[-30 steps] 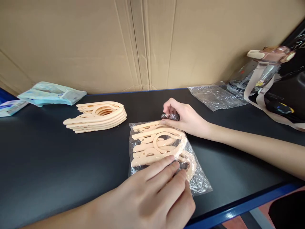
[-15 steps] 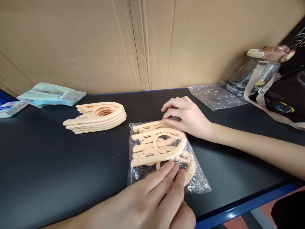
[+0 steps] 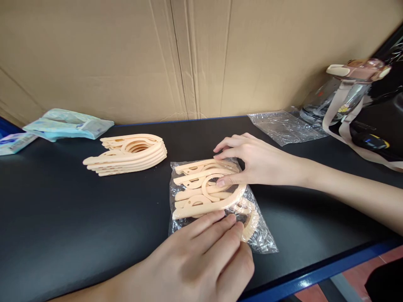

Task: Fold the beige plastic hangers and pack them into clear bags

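Note:
Several beige folding clothes hangers lie inside a clear plastic bag flat on the table. Across the bag's near side rests my left hand, its fingers close together and curled down onto the bag; the tip of its thumb is hidden. My right hand is at the far right corner of the bag, thumb on the plastic over the hangers and fingers apart from it at the far edge. Left of the bag, a neat stack of matching hangers sits unbagged.
On the black tabletop, a blue wipes packet lies back left beside another pack. An empty clear plastic bag lies back right, near a strapped water bottle. A cardboard panel stands behind.
My right hand has come down and nearer, its thumb now over the hangers inside the bag. My left hand has shifted slightly left on the bag.

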{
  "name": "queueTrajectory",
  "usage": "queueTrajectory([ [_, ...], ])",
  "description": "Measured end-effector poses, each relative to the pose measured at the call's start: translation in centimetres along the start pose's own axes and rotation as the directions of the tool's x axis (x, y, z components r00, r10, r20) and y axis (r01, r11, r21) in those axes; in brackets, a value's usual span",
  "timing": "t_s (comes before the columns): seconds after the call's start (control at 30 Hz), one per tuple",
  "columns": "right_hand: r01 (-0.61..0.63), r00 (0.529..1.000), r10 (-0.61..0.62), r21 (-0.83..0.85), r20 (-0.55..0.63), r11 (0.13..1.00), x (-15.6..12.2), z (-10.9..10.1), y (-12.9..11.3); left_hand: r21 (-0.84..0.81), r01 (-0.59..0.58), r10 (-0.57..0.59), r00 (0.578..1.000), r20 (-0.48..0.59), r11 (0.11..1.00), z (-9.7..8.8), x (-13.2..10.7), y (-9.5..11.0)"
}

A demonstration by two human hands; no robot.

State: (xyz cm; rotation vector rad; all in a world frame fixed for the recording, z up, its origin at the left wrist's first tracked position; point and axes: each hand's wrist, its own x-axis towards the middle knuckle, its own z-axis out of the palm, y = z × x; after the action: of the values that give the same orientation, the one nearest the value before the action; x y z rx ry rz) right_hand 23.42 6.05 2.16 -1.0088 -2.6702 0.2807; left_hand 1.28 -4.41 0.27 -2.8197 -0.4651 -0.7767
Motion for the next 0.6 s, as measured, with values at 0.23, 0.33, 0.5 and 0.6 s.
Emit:
queueTrajectory([
  [0.23, -0.076, 0.996, 0.072, 0.088, 0.046, 0.993, 0.03, 0.12, 0.03, 0.019, -0.018, 0.019, 1.0, -0.012, 1.0, 0.44, 0.35, -0.15],
  [0.33, -0.094, 0.994, 0.086, 0.133, 0.065, 0.987, -0.01, 0.07, 0.04, 0.024, -0.034, 0.034, 0.999, 0.013, 0.999, 0.55, 0.39, -0.27],
  [0.5, -0.127, 0.99, 0.114, 0.181, 0.079, 0.975, 0.11, 0.07, 0.11, 0.04, -0.047, 0.044, 0.996, 0.072, 0.998, 0.42, -0.02, -0.11],
  [0.6, -0.144, 0.988, 0.128, 0.214, 0.089, 0.966, 0.31, 0.14, 0.16, 0.057, -0.051, 0.047, 0.997, 0.063, 0.997, 0.28, -0.16, -0.02],
])
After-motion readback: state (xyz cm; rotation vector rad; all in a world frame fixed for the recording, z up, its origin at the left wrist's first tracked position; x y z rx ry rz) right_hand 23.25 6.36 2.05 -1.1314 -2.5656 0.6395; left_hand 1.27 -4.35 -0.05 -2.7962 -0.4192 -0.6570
